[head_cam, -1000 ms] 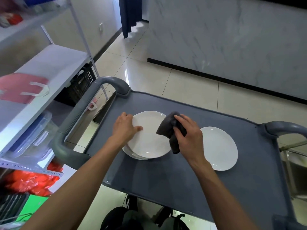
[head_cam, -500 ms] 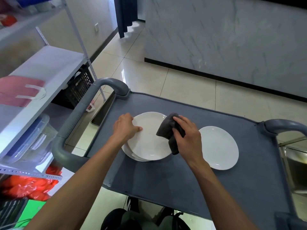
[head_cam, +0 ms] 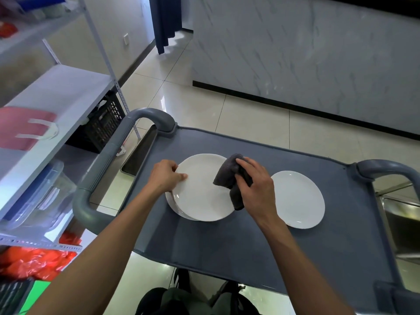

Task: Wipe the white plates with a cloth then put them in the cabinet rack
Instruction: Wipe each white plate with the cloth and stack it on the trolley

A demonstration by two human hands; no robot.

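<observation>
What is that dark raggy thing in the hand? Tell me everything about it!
It is a dark grey cloth, soft and fuzzy like a small towel. It is bunched up, not spread flat. The right hand grips it, fingers curled over the top, and one end hangs down below the hand. It sits over the right edge of the top plate of a stack on the grey cart. Whether it presses the plate is hard to tell.

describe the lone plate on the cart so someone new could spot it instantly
Start at the grey plastic cart top with rounded handles at both ends. Two spots of white round plates sit on it; the lone white plate lies flat towards the cart's right end, beyond the right hand holding the dark grey cloth. Unlike the stacked plates gripped by the left hand, it is single and untouched.
</observation>
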